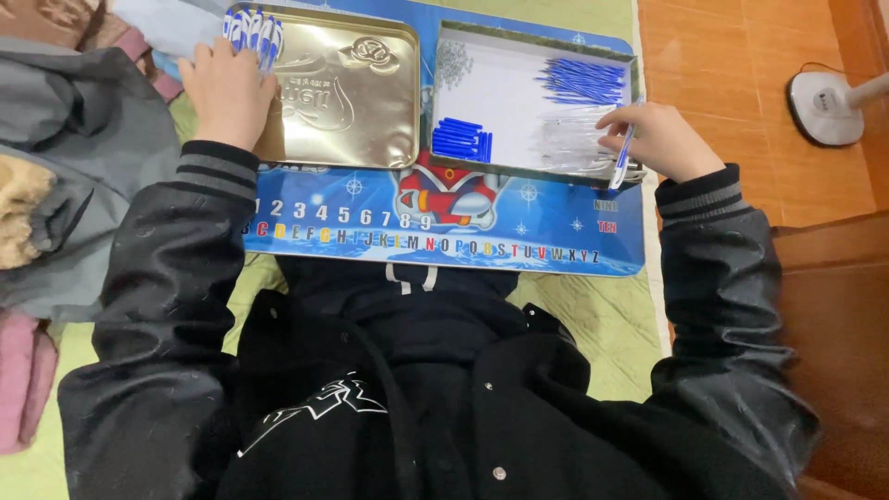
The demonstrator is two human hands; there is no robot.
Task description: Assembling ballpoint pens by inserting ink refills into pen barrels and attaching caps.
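My left hand (pixel 225 91) rests on the left edge of a gold metal tin lid (pixel 356 93), gripping a bunch of blue-and-white pens (pixel 254 30). My right hand (pixel 653 137) holds one blue-and-white pen (pixel 624 153) at the right front corner of a white cardboard box (pixel 491 88). Inside the box lie a pile of blue refills (pixel 583 81), a cluster of blue caps (pixel 462 141), clear pen barrels (pixel 567 139) and small springs (pixel 453 63).
Tin and box sit on a blue children's lap desk (pixel 519 236) printed with letters and digits. Grey and pink clothing (pixel 65 176) lies at the left. A wooden floor with a white fan base (pixel 822 105) is at the right.
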